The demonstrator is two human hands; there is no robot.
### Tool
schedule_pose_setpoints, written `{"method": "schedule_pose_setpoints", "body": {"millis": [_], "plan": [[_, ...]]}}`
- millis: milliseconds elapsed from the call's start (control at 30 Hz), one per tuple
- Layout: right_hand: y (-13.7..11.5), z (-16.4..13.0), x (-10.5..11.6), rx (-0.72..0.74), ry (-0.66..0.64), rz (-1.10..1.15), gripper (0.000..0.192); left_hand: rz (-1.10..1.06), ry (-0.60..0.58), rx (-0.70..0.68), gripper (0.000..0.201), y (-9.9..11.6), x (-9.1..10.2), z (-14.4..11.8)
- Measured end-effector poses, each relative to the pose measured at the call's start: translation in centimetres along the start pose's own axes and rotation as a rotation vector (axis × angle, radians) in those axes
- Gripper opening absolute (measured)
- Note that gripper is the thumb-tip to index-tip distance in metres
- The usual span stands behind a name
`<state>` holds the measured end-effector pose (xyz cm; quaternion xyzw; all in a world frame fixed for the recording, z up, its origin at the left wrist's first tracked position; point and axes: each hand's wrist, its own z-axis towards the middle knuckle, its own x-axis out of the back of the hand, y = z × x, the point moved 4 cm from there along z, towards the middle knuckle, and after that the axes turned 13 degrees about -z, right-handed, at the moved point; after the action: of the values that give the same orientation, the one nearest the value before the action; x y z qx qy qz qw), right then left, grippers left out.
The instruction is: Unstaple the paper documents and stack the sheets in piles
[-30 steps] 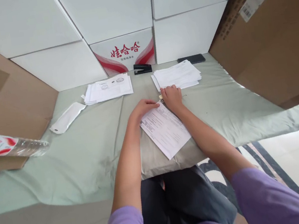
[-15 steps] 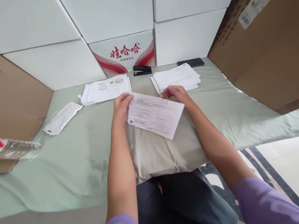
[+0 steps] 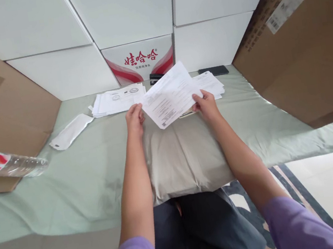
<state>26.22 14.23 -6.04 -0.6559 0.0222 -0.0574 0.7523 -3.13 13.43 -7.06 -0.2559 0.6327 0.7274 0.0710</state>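
Note:
A printed sheet of paper (image 3: 169,94) is held up at a tilt above the cloth-covered surface. My left hand (image 3: 135,119) is closed at its left corner, thumb and fingers pinched together. On the opposite edge, the thumb and fingers of my right hand (image 3: 205,103) grip the paper. Behind my left hand lies a stack of papers (image 3: 115,101) with round stamps on the top page. A second paper stack (image 3: 210,82) is partly covered by the raised sheet. The sheet also hides part of a black stapler (image 3: 155,77).
A white pouch (image 3: 71,132) and a water bottle (image 3: 8,161) lie on the left. Cardboard boxes stand at the left (image 3: 0,96) and right (image 3: 300,52). White boxes (image 3: 60,74) line the back. A dark flat object (image 3: 215,71) rests behind the right stack.
The sheet has swung up and away from me, its right side rising over the stapler and right stack. My right hand now grips its right edge; my left hand stays at the left corner.

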Motion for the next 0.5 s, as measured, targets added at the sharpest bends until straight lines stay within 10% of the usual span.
{"method": "schedule_pose_setpoints", "body": {"millis": [233,500], "plan": [[2.2,3.0,6.2,-0.093,0.435,0.141,0.017,0.040,-0.070,0.092,0.032,-1.1,-0.6,-0.4],[3.8,4.3,9.0,-0.193,0.482,0.205,0.028,0.059,-0.055,0.110,0.030,-1.1,-0.5,-0.3]]}}
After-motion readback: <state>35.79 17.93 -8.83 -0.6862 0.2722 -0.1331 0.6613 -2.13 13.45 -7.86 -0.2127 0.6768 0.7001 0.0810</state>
